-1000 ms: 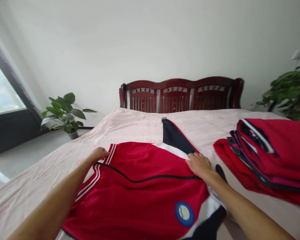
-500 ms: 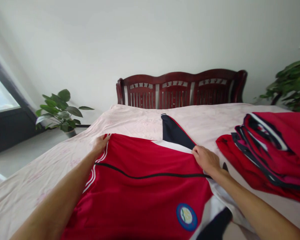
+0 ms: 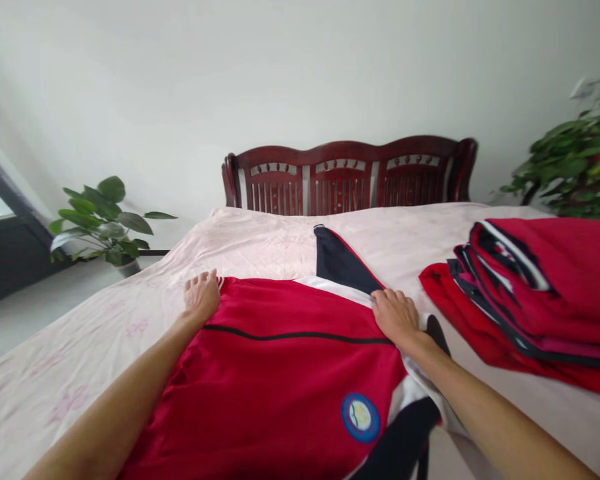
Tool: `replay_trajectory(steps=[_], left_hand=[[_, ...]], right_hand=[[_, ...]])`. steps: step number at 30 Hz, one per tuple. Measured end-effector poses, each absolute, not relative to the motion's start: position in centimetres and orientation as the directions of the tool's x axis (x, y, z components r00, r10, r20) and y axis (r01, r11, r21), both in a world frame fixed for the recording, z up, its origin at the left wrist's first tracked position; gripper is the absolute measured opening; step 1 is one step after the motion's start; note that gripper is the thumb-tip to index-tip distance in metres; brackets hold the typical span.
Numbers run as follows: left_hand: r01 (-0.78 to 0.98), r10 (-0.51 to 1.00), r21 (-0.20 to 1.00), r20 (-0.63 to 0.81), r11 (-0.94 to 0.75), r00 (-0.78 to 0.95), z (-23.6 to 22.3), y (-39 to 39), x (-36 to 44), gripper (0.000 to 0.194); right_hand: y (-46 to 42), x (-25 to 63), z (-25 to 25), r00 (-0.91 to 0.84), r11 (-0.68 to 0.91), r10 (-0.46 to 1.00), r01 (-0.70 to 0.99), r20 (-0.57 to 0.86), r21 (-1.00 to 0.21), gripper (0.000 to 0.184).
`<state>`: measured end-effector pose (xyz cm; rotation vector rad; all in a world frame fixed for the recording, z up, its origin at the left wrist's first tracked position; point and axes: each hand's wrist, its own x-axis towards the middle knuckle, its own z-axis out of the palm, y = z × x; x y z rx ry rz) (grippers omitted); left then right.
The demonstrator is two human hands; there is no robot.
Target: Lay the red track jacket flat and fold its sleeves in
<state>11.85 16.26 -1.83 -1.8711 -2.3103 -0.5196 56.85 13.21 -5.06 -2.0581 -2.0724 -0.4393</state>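
A red zip-up jacket (image 3: 280, 387) lies spread on the bed, its dark zip line running crosswise and a round blue badge (image 3: 361, 418) near the lower right. White panels join the navy sleeves (image 3: 337, 259). At the jacket's striped hem on the left, my left hand (image 3: 203, 297) is open, fingers raised and apart against the edge. My right hand (image 3: 396, 319) has its fingers curled over the white and red cloth by the upper sleeve, closed on the jacket. Its fingertips are partly hidden.
On the right of the bed lies a stack of folded red and navy clothes (image 3: 545, 300). A dark wooden headboard (image 3: 340, 177) stands at the back against the wall. Potted plants stand at left (image 3: 105, 220) and right (image 3: 575, 167). The pale bedsheet (image 3: 90, 353) shows wrinkles.
My left hand has let go of the striped hem, and its fingers have spread. My right hand stays at the upper sleeve. The view has shifted slightly to the right.
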Motion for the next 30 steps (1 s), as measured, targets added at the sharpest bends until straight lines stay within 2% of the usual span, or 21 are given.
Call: replay_trajectory(steps=[3, 5, 8, 12, 16, 22, 24, 26, 27, 28, 30], left_hand=[[0.990, 0.956, 0.137, 0.292, -0.021, -0.020, -1.9, 14.6, 13.8, 0.048], [0.982, 0.958, 0.104, 0.257, -0.158, 0.127, -3.2, 13.0, 15.1, 0.047], [0.966, 0.944, 0.049, 0.230, -0.255, 0.237, -5.4, 11.2, 15.7, 0.045], [0.979, 0.941, -0.008, 0.275, -0.203, 0.197, -6.4, 11.2, 14.5, 0.047], [0.988, 0.935, -0.031, 0.319, -0.152, 0.154, -6.0, 11.5, 14.0, 0.045], [0.995, 0.934, -0.045, 0.344, -0.086, 0.096, -5.6, 6.8, 12.9, 0.043], [1.000, 0.942, -0.022, 0.334, -0.014, 0.021, -5.4, 4.4, 10.8, 0.048], [0.994, 0.950, 0.057, 0.293, 0.093, -0.106, -5.5, 1.9, 7.6, 0.054], [0.982, 0.955, 0.123, 0.244, 0.142, -0.169, -5.7, 0.7, 5.9, 0.056], [0.968, 0.951, 0.185, 0.229, 0.169, -0.209, -6.0, -0.4, 4.0, 0.057], [0.959, 0.962, 0.253, 0.205, 0.124, -0.179, -6.6, -2.6, 0.7, 0.052]], right_hand=[[12.0, 55.0, -4.7, -0.183, 0.191, 0.908, 0.981, 0.377, 0.016, 0.043], [11.3, 54.1, -5.2, -0.337, 0.358, 0.875, 0.934, 0.346, 0.005, 0.050], [11.3, 54.4, -6.5, -0.418, 0.426, 0.878, 0.905, 0.233, 0.015, 0.051], [12.4, 56.3, -7.7, -0.327, 0.329, 0.919, 0.944, 0.221, 0.029, 0.053], [12.7, 56.7, -7.7, -0.309, 0.307, 0.919, 0.951, 0.245, 0.049, 0.051], [10.5, 56.8, -5.6, -0.264, 0.261, 0.953, 0.965, 0.147, 0.036, 0.046], [8.4, 56.6, -4.0, -0.254, 0.257, 0.953, 0.966, 0.164, 0.005, 0.042], [5.2, 55.8, -2.0, -0.314, 0.343, 0.917, 0.936, 0.245, -0.083, 0.039], [3.2, 55.1, -1.0, -0.377, 0.435, 0.877, 0.887, 0.297, -0.157, 0.037], [1.1, 54.3, -0.1, -0.448, 0.533, 0.830, 0.813, 0.332, -0.234, 0.035], [-3.2, 52.5, 0.8, -0.640, 0.709, 0.704, 0.616, 0.307, -0.343, 0.032]])
